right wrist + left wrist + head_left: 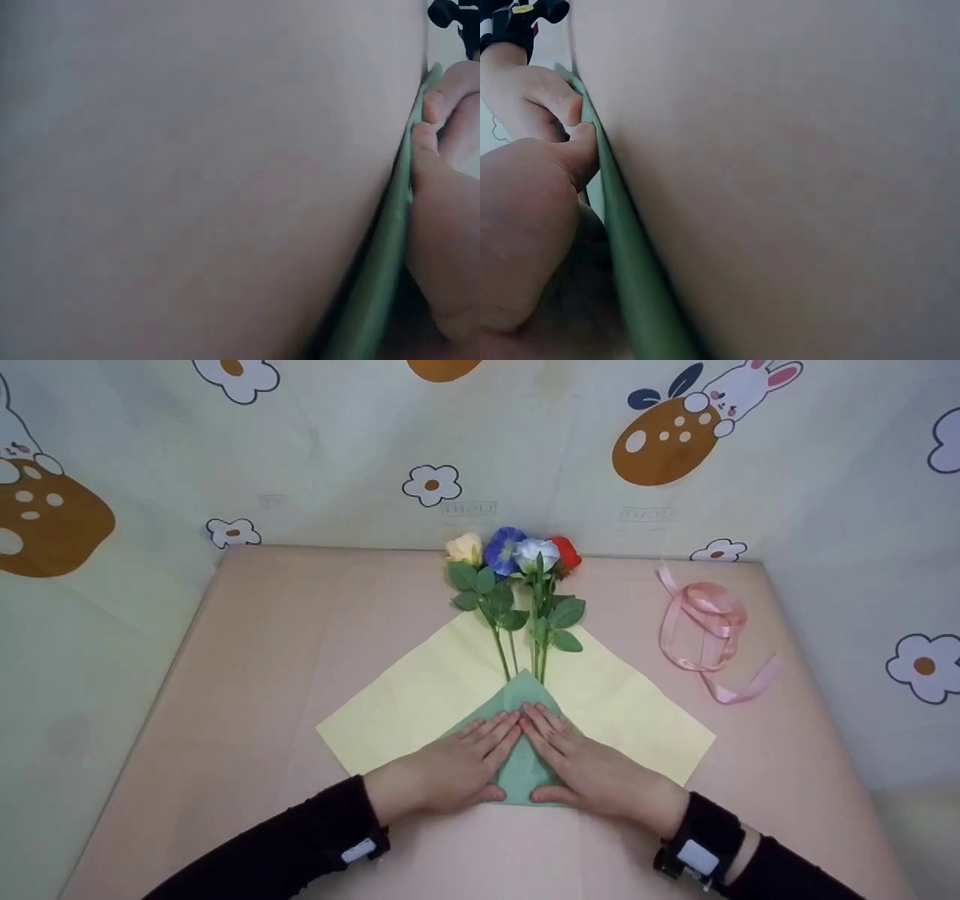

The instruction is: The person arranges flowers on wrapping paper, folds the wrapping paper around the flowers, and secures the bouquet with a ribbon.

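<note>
A sheet of wrapping paper lies on the table, its yellow side (pixel 637 697) up and its near part folded over into a green flap (pixel 525 776) with a point at the top. My left hand (pixel 461 765) rests with extended fingers on the flap's left half; my right hand (pixel 592 769) mirrors it on the right, fingertips meeting near the middle. Both thumbs lie by the folded near edge, seen as a green strip (pixel 630 255) in the left wrist view. Flower stems (pixel 504 652) run under the flap's tip. Cream (pixel 463 549), blue (pixel 502 551), pale blue (pixel 538 555) and red (pixel 566 556) blooms point away.
A loosely coiled pink ribbon (pixel 705 626) lies at the back right of the table (pixel 262 660). Behind the table's far edge rises a pale backdrop (pixel 337 457) printed with flowers and rabbits. The blooms reach close to that edge.
</note>
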The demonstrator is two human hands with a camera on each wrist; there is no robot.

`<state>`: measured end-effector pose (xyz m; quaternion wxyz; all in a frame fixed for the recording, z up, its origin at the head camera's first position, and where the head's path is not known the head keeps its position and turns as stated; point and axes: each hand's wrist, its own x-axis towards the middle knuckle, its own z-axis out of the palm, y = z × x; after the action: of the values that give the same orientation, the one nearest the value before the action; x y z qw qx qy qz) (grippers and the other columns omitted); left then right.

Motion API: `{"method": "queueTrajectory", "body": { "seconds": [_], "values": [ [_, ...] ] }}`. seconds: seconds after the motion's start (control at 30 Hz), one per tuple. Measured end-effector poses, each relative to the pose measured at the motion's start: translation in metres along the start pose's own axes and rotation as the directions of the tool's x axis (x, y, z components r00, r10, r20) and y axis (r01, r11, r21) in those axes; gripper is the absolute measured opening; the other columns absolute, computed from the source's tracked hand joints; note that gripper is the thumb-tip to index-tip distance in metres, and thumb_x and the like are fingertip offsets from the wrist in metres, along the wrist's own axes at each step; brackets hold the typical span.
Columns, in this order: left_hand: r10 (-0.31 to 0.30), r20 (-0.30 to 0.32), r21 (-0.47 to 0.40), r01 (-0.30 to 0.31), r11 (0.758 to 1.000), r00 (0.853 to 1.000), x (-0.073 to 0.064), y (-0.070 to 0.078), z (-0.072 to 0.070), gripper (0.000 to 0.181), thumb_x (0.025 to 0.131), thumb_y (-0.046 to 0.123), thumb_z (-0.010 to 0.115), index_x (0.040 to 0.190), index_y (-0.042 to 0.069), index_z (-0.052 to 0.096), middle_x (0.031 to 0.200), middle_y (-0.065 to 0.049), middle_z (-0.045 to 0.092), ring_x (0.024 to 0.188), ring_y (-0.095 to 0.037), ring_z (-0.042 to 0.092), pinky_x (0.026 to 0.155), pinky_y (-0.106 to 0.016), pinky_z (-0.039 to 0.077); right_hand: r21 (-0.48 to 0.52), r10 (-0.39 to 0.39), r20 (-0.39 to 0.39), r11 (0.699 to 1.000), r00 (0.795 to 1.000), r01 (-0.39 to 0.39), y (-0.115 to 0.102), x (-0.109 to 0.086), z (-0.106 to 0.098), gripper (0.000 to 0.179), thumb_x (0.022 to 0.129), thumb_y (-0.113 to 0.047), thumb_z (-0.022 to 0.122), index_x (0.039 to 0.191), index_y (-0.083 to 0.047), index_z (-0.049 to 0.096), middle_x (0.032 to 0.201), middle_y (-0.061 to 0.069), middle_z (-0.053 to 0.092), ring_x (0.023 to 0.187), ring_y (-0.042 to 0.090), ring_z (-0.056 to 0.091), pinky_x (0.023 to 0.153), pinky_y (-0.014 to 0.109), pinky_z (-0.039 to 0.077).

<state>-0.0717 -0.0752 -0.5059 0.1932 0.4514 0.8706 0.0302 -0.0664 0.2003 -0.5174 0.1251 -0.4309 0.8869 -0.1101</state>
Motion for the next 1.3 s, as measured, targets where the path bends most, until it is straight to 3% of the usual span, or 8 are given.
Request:
{"method": "queueTrajectory", "body": {
  "seconds": [0.27,0.47,0.57,0.7,0.8,0.93,1.13,1.3],
  "values": [
    [0.007,0.001,-0.023,-0.007,1.000,1.000,-0.004,-0.008,0.000,0.096,0.111,0.061,0.050,0.174,0.000,0.010,0.183,-0.017,0.001,0.169,-0.027,0.003,0.135,-0.042,0.014,0.014,-0.007,0.027,1.000,1.000,0.007,0.011,-0.016,0.000,0.099,0.107,-0.064,0.055,0.173,0.002,0.019,0.181,0.023,0.010,0.167,0.041,0.014,0.130,0.055,0.025],
    [-0.004,0.006,-0.079,0.005,0.997,1.000,-0.020,-0.020,-0.002,0.100,0.108,0.059,0.061,0.174,0.002,0.012,0.183,-0.014,0.004,0.169,-0.027,0.004,0.135,-0.048,0.015,0.052,-0.003,0.030,0.999,1.000,0.002,0.021,-0.027,-0.003,0.104,0.102,-0.066,0.060,0.173,-0.001,0.021,0.181,0.021,0.015,0.166,0.043,0.017,0.129,0.056,0.027],
    [-0.007,-0.003,-0.130,0.007,0.991,1.000,-0.033,-0.030,-0.003,0.100,0.106,0.054,0.067,0.175,0.004,0.015,0.184,-0.012,0.007,0.169,-0.029,0.007,0.134,-0.053,0.014,0.025,-0.017,-0.005,1.000,1.000,0.018,0.029,-0.039,-0.004,0.102,0.101,-0.066,0.062,0.172,-0.001,0.026,0.179,0.022,0.021,0.164,0.044,0.022,0.132,0.047,0.023],
    [-0.016,-0.015,-0.196,0.013,0.981,1.000,-0.051,-0.042,-0.004,0.101,0.102,0.049,0.074,0.175,0.006,0.018,0.184,-0.009,0.011,0.169,-0.030,0.010,0.134,-0.057,0.013,0.015,-0.024,-0.057,1.000,0.998,0.025,0.040,-0.056,-0.004,0.099,0.100,-0.064,0.064,0.172,-0.003,0.030,0.178,0.023,0.026,0.162,0.046,0.025,0.133,0.029,0.002],
    [-0.036,-0.011,-0.243,0.032,0.969,0.999,-0.062,-0.050,-0.004,0.103,0.100,0.046,0.077,0.175,0.007,0.018,0.184,-0.007,0.011,0.169,-0.029,0.009,0.134,-0.058,0.011,0.048,-0.016,-0.076,0.999,0.997,0.020,0.047,-0.069,-0.003,0.099,0.099,-0.062,0.066,0.172,-0.005,0.030,0.178,0.023,0.026,0.163,0.045,0.023,0.130,0.023,-0.007],
    [-0.061,-0.013,-0.282,0.055,0.958,0.998,-0.075,-0.058,-0.003,0.106,0.097,0.041,0.082,0.175,0.006,0.019,0.184,-0.008,0.010,0.169,-0.031,0.009,0.133,-0.059,0.010,0.067,-0.001,-0.075,0.998,0.997,0.006,0.053,-0.081,-0.005,0.100,0.098,-0.063,0.067,0.173,-0.008,0.029,0.178,0.023,0.024,0.165,0.043,0.019,0.130,0.022,-0.007],
    [-0.057,-0.028,-0.274,0.047,0.960,0.998,-0.087,-0.069,-0.002,0.108,0.095,0.035,0.085,0.174,0.003,0.018,0.183,-0.011,0.011,0.168,-0.035,0.012,0.132,-0.064,0.014,0.108,0.036,-0.094,0.994,0.995,-0.026,0.059,-0.096,-0.006,0.098,0.097,-0.061,0.071,0.173,-0.012,0.032,0.179,0.025,0.021,0.168,0.035,0.011,0.129,0.020,-0.006],
    [-0.068,-0.017,-0.348,0.058,0.936,0.998,-0.098,-0.078,-0.002,0.108,0.093,0.028,0.087,0.174,0.004,0.019,0.183,-0.011,0.010,0.168,-0.036,0.009,0.132,-0.065,0.010,0.160,0.083,-0.081,0.985,0.993,-0.069,0.059,-0.100,-0.004,0.097,0.097,-0.060,0.071,0.174,-0.018,0.031,0.180,0.023,0.016,0.169,0.030,0.004,0.127,0.016,-0.007]
  ]
}}
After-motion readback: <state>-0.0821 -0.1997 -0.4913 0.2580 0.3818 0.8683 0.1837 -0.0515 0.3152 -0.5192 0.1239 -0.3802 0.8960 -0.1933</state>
